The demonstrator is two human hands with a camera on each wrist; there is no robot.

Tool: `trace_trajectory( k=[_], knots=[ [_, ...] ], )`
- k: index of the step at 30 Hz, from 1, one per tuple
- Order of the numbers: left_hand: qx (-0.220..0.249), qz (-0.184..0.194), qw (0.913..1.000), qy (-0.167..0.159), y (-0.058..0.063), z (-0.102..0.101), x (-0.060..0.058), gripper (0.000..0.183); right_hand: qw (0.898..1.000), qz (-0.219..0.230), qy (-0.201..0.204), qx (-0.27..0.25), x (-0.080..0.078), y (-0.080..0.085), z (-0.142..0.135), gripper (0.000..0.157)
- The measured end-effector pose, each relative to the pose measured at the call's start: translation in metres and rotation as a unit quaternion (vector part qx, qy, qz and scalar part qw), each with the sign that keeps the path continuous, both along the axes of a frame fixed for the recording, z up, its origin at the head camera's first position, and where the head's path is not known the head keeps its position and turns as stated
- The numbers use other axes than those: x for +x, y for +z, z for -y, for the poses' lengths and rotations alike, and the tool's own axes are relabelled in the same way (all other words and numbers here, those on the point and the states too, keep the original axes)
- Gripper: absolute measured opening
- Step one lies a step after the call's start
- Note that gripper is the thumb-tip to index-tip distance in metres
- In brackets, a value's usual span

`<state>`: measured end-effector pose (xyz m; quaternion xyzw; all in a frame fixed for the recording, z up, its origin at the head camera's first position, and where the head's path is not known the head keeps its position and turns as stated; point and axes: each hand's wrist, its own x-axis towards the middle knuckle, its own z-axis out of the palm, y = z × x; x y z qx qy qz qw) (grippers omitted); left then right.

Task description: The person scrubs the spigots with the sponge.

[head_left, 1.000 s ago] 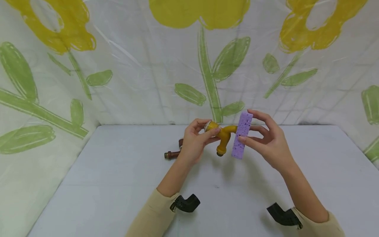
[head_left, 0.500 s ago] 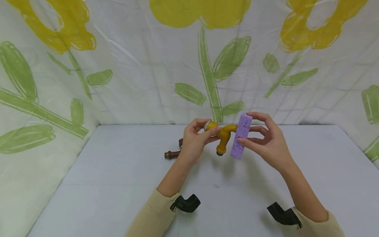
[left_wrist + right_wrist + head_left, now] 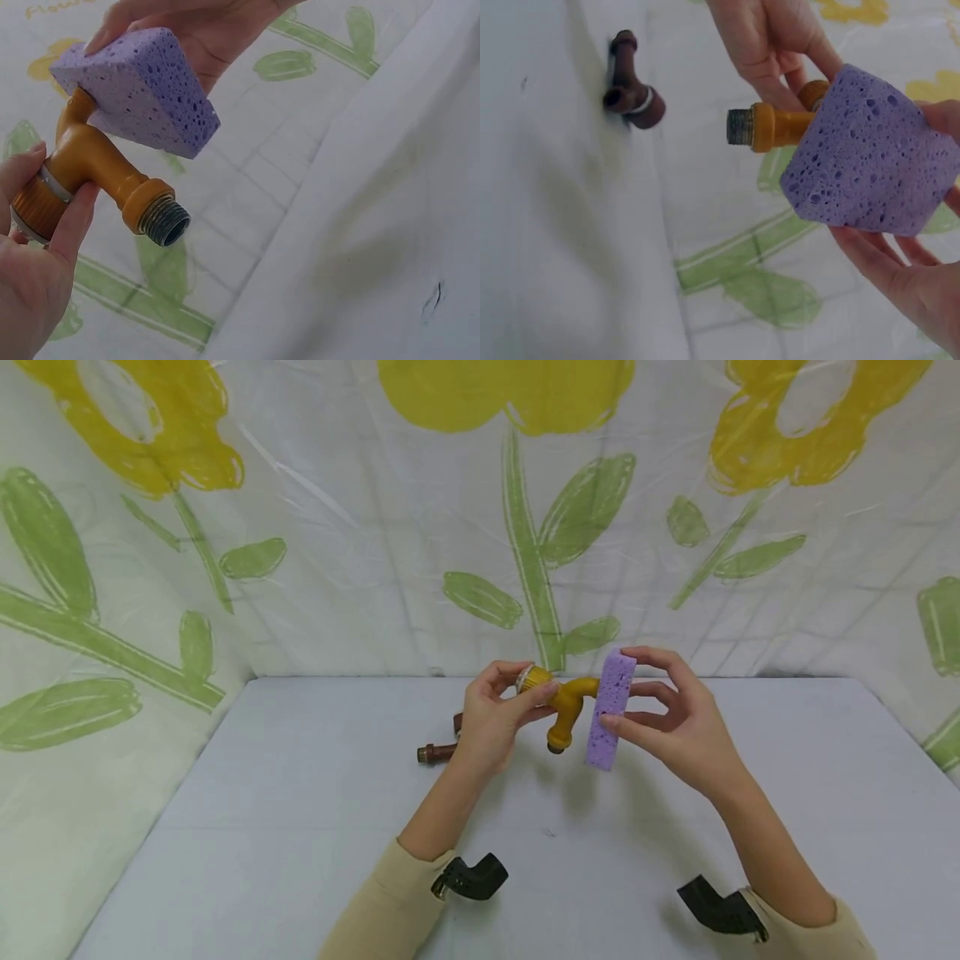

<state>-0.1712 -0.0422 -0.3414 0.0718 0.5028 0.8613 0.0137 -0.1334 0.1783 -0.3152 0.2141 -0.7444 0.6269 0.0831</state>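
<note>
My left hand (image 3: 491, 718) pinches a yellow faucet (image 3: 568, 714) by its ribbed knob end, holding it up over the table. The faucet's dark threaded inlet (image 3: 165, 223) points down and away from the knob. In my right hand (image 3: 686, 722) is a purple porous sponge (image 3: 611, 710), gripped by its edges between thumb and fingers. The sponge's flat face meets the tip of the faucet's curved spout (image 3: 77, 105), as the left wrist view shows. From the right wrist view the sponge (image 3: 874, 154) covers the spout and part of the faucet body.
A second, brown faucet (image 3: 634, 90) lies on the white table (image 3: 315, 793), partly hidden behind my left hand in the head view. Behind the table hangs a white sheet (image 3: 360, 568) printed with yellow flowers and green leaves. Black wrist mounts (image 3: 472, 877) sit at both sleeves.
The sponge has slid slightly downward against the spout tip, with my right fingers shifting along with it. My left hand and the yellow faucet stay almost still.
</note>
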Motion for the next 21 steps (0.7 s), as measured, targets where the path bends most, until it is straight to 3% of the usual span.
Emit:
trace_trajectory(
  k=[7,12,21],
  knots=[
    [-0.003,-0.005,1.0,-0.006,0.0027,0.0023,0.0004,0.028,0.999,-0.001,0.009,-0.041,-0.0001,0.0001,0.0025,0.07],
    [0.007,0.0,0.9999,0.007,0.004,0.0026,0.0003,0.023,1.0,-0.004,0.007,0.015,-0.0009,-0.0032,0.0007,0.072],
    [0.051,0.024,0.9972,0.05,0.0064,0.009,-0.0017,0.019,0.995,-0.009,0.062,0.081,-0.0029,-0.0088,0.004,0.08]
  ],
)
